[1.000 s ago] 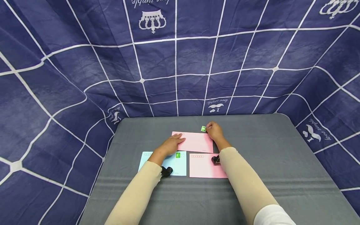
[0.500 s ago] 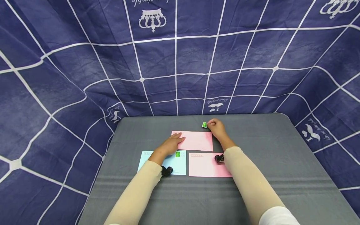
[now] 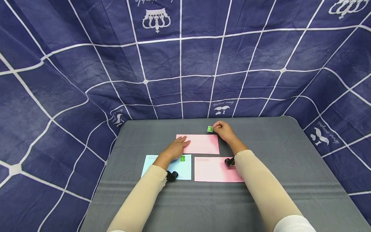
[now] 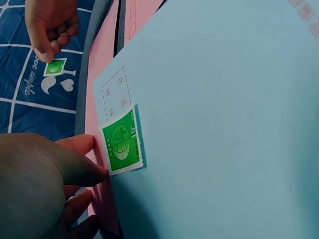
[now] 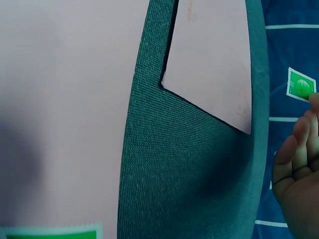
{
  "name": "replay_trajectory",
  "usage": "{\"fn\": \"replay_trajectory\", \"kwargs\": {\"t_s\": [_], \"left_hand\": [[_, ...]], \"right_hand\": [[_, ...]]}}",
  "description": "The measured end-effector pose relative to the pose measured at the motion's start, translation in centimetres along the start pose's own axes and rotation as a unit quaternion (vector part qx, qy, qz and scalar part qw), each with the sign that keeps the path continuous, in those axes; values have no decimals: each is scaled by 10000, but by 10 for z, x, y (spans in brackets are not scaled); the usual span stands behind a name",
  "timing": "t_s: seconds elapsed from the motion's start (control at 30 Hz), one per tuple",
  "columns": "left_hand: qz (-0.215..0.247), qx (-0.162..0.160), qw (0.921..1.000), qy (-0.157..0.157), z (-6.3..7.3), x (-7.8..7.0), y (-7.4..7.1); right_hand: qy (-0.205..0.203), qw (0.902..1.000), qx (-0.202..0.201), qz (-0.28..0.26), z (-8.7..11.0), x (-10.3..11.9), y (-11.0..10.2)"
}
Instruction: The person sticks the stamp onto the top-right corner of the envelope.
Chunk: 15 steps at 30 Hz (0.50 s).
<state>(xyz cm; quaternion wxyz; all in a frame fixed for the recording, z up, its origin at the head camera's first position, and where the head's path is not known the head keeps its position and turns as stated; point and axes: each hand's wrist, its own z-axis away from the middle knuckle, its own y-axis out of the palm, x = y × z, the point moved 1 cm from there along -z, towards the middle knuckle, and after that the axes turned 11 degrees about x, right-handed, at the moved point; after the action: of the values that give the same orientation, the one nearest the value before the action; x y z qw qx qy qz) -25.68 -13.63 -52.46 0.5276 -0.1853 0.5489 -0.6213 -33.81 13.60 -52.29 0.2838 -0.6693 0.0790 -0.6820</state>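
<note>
In the head view my left hand (image 3: 175, 149) rests, fingers spread, on the left end of the far pink envelope (image 3: 204, 145). My right hand (image 3: 223, 130) pinches a small green postage stamp (image 3: 210, 129) by its edge, just beyond that envelope's upper right corner. The same held stamp (image 5: 301, 83) shows with its white serrated border in the right wrist view. Nearer to me lies a light blue envelope (image 3: 185, 172), partly under my left forearm. It bears a green stamp (image 4: 121, 142) beside its printed box.
A second pink envelope (image 3: 213, 170) lies at the near right, its right end covered by my right forearm. Another green stamp (image 5: 55, 234) shows on it in the right wrist view. The grey table (image 3: 179, 206) meets a blue curtain (image 3: 200, 58) at the back and sides.
My right hand has moved a little away from me with the stamp, off the far envelope's right edge, and its forearm has shifted right. My left hand stays in place.
</note>
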Motion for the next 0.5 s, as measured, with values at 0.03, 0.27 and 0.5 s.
{"fn": "replay_trajectory", "kwargs": {"t_s": [0.03,0.27,0.5], "left_hand": [[-25,-23,10000,11,0,0,0],[-64,12,10000,17,-1,0,-2],[-36,38,10000,-46,-2,0,-1]], "right_hand": [[10,10000,59,16,0,0,-1],[159,9990,408,8,1,-4,-4],[192,9975,680,52,4,-5,-2]]}}
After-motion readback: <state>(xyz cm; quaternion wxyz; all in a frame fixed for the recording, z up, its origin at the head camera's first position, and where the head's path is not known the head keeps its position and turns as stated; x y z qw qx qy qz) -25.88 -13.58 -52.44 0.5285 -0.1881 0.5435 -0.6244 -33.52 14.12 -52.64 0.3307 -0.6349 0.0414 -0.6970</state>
